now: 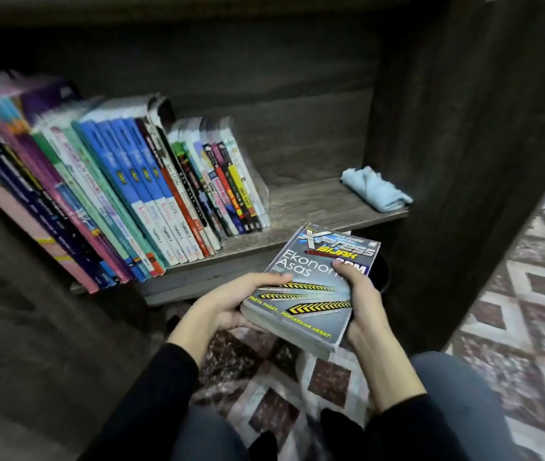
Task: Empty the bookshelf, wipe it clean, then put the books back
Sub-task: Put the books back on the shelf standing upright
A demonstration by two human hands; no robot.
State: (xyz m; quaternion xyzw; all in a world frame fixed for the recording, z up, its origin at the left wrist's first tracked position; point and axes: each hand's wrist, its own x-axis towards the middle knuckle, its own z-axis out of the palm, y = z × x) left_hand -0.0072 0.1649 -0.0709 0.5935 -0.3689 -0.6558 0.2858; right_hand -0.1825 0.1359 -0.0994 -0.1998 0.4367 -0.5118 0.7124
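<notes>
The wide-angle camera worn on the person's head is looking forward and steeply down, facing into the dark wood-grain bookshelf (314, 207), which is slanting across the middle of the frame. It is sitting close in: the left hand (231, 304) and right hand (360, 294), gripping a grey-blue paperback book (314, 294), are filling the lower centre, while the brown-and-cream diamond-patterned floor covering (530, 311) is curving away at the right edge.

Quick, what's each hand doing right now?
Left hand: closed on the Ekonomi Asas book, at its left edge.
Right hand: closed on the same book, thumb on its cover.
</notes>
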